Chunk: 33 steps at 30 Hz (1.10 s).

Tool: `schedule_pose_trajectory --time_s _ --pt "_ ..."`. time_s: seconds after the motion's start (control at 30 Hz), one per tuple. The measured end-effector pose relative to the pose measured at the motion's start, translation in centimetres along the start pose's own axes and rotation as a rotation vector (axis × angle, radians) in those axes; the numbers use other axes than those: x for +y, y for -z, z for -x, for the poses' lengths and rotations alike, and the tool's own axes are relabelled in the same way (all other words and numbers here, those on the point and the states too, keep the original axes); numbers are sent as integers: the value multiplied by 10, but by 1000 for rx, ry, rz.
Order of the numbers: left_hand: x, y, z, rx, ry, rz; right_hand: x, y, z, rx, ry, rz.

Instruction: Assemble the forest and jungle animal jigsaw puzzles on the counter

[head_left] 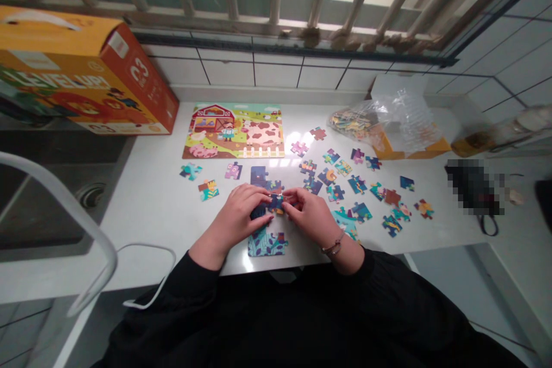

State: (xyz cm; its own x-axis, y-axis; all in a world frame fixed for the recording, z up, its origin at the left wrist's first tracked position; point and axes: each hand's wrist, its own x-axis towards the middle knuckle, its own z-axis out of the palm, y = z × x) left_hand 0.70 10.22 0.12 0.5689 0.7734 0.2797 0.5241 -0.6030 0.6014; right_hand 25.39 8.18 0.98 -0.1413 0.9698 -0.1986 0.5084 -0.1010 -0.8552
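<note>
Both hands meet over a partly joined puzzle (268, 246) on the white counter. A dark blue puzzle piece (276, 202) is pinched between them. My left hand (239, 214) has fingers and thumb on its left side and covers part of the joined pieces. From the other side, my right hand (308, 214) grips the same piece by its right edge. Above the hands, a dark blue piece (259, 175) forms the upper left of the joined part. Loose puzzle pieces (357, 184) lie scattered to the right, and an owl-like purple piece (233, 171) lies to the left.
A finished farm puzzle (235, 132) lies behind the hands. An orange puzzle box (86, 75) stands back left, beside a sink (56, 201). A plastic bag of pieces (353, 122) and an open box (416, 146) sit back right. A white cable (101, 230) curves at left.
</note>
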Motion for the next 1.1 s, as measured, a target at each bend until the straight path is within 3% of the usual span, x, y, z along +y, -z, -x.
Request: schedule_pose_trajectory --time_s 0.13,0.27,0.43,0.6,0.83,1.1 --pt "-1 -1 0 -20 -20 -4 0 -3 -5 -40 0 -30" --pt "-1 -1 0 -32 -10 -17 0 1 -5 22 79 49" --pt "0 -3 -1 -11 -23 -50 7 14 0 159 309 317" --pt "1 -4 0 16 -9 -68 16 17 5 133 516 448" --pt "1 -6 1 26 -32 -110 17 11 8 67 589 478" --pt "0 -7 0 12 -22 -107 20 11 8 64 575 484"
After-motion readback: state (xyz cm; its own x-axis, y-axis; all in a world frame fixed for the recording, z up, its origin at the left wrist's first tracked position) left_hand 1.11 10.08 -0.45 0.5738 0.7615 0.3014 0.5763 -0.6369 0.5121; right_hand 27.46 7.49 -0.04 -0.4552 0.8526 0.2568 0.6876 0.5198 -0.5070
